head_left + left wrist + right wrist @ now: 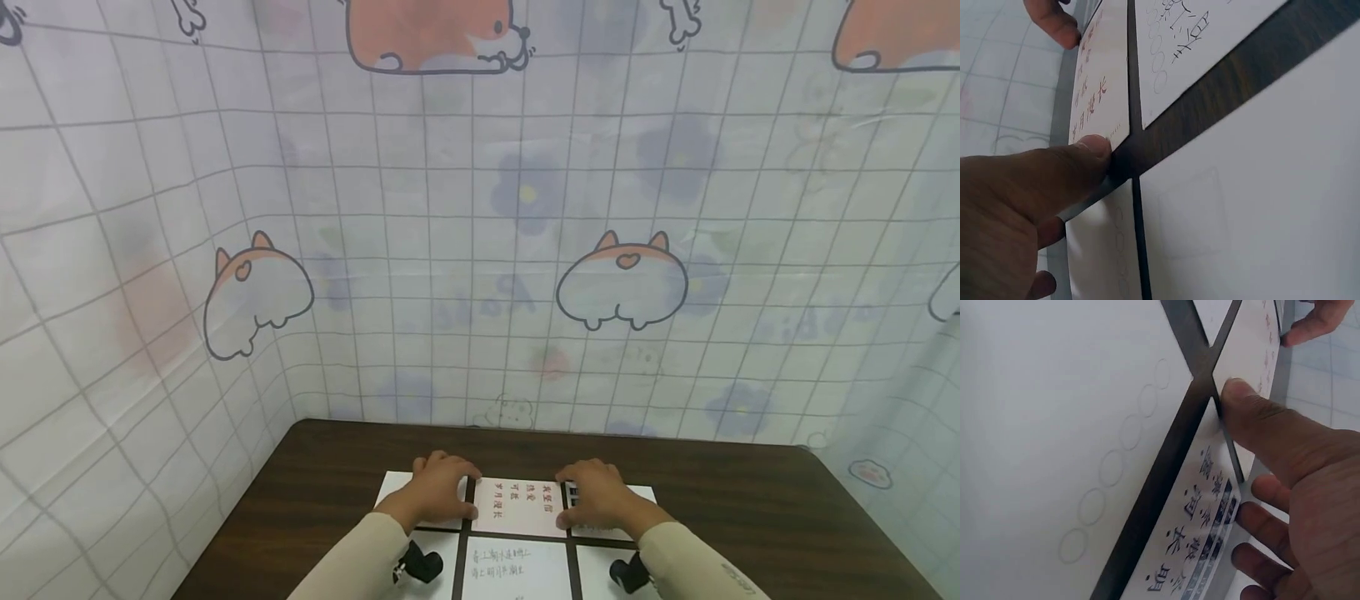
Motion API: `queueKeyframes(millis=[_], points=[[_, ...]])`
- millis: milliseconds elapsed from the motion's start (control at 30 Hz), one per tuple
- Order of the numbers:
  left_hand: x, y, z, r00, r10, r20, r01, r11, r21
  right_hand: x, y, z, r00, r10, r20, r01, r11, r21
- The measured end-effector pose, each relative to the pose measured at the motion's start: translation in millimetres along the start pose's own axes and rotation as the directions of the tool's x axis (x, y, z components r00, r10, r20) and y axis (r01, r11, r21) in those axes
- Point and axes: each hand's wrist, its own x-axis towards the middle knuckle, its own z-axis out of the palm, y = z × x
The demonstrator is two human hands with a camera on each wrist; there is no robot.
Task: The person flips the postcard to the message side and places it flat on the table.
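Note:
A white card with red handwritten characters (517, 506) lies flat in the middle of the back row. My left hand (433, 490) reaches over the card to its left, thumb tip at the red-lettered card's near left corner and a fingertip near its far corner. At the right edge, my right hand (600, 493) mirrors this, with thumb and forefinger spread apart. The right thumb (1241, 394) touches that card's near corner. Below the right hand lies a card with black printed characters (1194, 519), partly covered in the head view.
In front sits a row of white sheets, the middle sheet (516, 575) bearing handwriting. Narrow gaps show the dark wooden table (330, 500) between the papers. A patterned curtain (465, 333) hangs behind it. Black wrist cameras (423, 565) hang under both wrists.

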Motion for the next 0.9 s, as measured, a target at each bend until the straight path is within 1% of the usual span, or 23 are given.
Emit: queueKeyframes(millis=[133,200,367,500,667,900], points=[[2.3,3.9,0.9,0.999,-0.031,0.019,0.031,0.999,0.011,2.3,-3.4,0.1,1.000,0.019,0.025,-0.018,0.998,-0.063],[3.6,6.9,0.2,0.998,-0.059,0.030,0.058,0.998,0.014,3.8,-5.7,-0.8,0.999,0.018,0.035,-0.015,0.996,-0.083],[7.5,16.5,-5.9,0.990,-0.127,0.062,0.125,0.992,0.032,6.8,-14.3,-7.6,0.998,0.036,0.054,-0.030,0.995,-0.096],[10.0,18.3,-7.5,0.985,-0.161,0.067,0.159,0.987,0.036,9.4,-21.6,-12.0,0.996,0.056,0.069,-0.048,0.992,-0.115],[10.0,19.3,-7.0,0.982,-0.178,0.063,0.177,0.984,0.023,11.9,-23.2,-13.1,0.994,0.067,0.084,-0.055,0.989,-0.136],[9.5,23.6,-7.4,0.982,-0.176,0.062,0.176,0.984,0.015,9.1,-23.1,-14.3,0.993,0.080,0.086,-0.069,0.990,-0.124]])
